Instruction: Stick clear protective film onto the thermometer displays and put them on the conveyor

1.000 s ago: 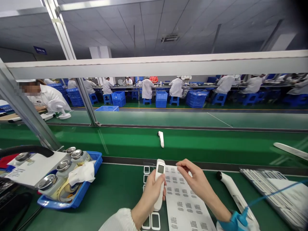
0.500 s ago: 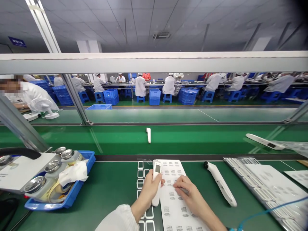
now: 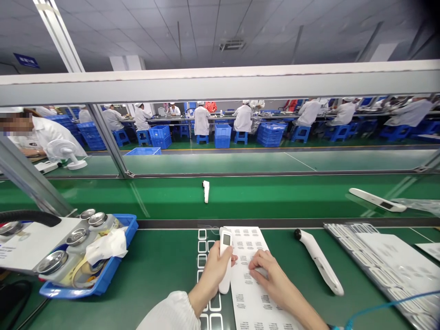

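My left hand (image 3: 216,266) is closed around a white handheld thermometer (image 3: 226,268), its small grey screen facing up. Under my right hand (image 3: 270,273) lies a white sheet of printed labels (image 3: 245,300). The thumb and fingers of that hand are pinched together at the sheet's surface; whatever is between them is too small to make out. A strip of white rounded frames (image 3: 202,248) runs along the left side of the sheet, partly covered by my left hand. Another white thermometer (image 3: 319,261) with a black tip rests to the right of my right hand.
At left stands a blue tray (image 3: 99,286) with metal-lidded bottles, tape and a white cloth. Stacked frame sheets (image 3: 378,275) lie at right, with a blue cord (image 3: 388,303) across them. Beyond, a green belt (image 3: 275,197) carries a small thermometer (image 3: 206,191). A co-worker (image 3: 57,133) leans at far left.
The small thermometer on the green belt has shifted slightly left. The camera view has tilted a little. Both hands keep nearly the same pose at the sheet.
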The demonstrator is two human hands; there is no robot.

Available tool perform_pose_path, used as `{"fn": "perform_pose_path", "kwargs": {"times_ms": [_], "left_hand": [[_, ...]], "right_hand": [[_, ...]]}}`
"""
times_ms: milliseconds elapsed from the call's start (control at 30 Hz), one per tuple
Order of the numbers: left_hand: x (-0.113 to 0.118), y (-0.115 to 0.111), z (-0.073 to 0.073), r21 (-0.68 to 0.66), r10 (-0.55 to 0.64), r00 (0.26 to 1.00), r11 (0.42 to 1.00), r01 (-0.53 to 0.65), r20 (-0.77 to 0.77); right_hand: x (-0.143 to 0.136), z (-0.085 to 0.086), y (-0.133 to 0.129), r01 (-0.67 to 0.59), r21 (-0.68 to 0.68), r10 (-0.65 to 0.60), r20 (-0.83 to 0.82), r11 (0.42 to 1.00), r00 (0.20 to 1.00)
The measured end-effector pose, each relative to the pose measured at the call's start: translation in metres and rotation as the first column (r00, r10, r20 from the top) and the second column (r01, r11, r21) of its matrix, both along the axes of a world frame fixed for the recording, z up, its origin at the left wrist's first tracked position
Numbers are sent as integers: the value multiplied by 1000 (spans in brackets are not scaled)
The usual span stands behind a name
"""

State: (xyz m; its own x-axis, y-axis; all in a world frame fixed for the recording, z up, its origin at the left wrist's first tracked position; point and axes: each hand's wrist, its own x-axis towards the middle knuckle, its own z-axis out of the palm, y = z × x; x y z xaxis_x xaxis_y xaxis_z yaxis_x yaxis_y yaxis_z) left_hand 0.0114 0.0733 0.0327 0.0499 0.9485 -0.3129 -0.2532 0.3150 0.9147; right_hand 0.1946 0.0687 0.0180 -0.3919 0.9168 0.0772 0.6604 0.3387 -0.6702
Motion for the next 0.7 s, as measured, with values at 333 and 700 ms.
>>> {"fn": "perform_pose_path", "kwargs": {"times_ms": [333,700], "left_hand": [[-2,-1,-3,31,0,983,999,5,-186],[-2,-1,-6,62,-23,979,997,36,-205]], "right_hand": [[-7,-11,-18,-17,170,7,63,985,998],[-9,-3,-11,42,38,-42,-13,998,999]]}}
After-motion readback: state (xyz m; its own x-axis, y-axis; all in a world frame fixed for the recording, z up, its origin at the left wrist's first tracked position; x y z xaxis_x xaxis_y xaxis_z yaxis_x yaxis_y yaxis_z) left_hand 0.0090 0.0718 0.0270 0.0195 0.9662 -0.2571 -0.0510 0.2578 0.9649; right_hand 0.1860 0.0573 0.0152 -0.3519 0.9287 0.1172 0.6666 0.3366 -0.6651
